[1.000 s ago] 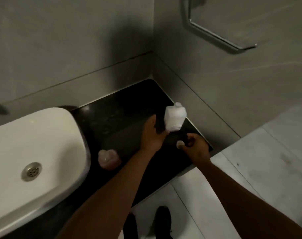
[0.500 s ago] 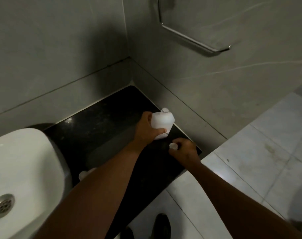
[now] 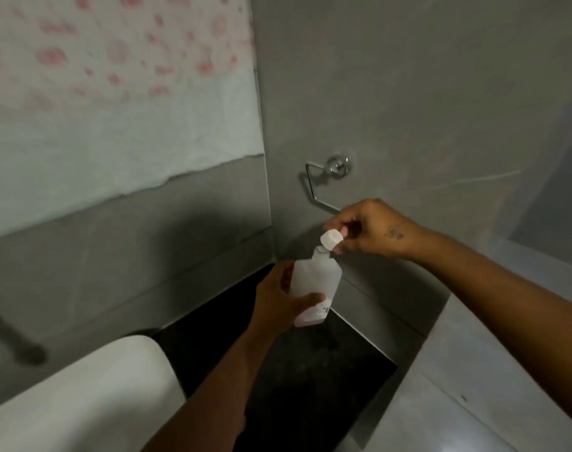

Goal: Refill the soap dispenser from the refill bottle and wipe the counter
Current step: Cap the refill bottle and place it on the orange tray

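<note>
A white translucent refill bottle (image 3: 314,285) is held upright above the black counter (image 3: 310,380). My left hand (image 3: 283,301) grips its lower body. My right hand (image 3: 369,228) pinches a small white cap (image 3: 331,239) right at the bottle's neck, tilted slightly. Whether the cap touches the neck is hard to tell. The soap dispenser is out of view.
A white basin (image 3: 82,396) fills the lower left, with a dark tap (image 3: 7,334) behind it. A chrome paper holder (image 3: 323,181) sticks out of the grey right wall. A pale patterned cloth or sheet (image 3: 114,76) hangs on the back wall.
The bottle has been lifted off the counter in my left hand. My right hand rose with the cap to the bottle's neck. The view tilted upward, and the pink dispenser left the frame.
</note>
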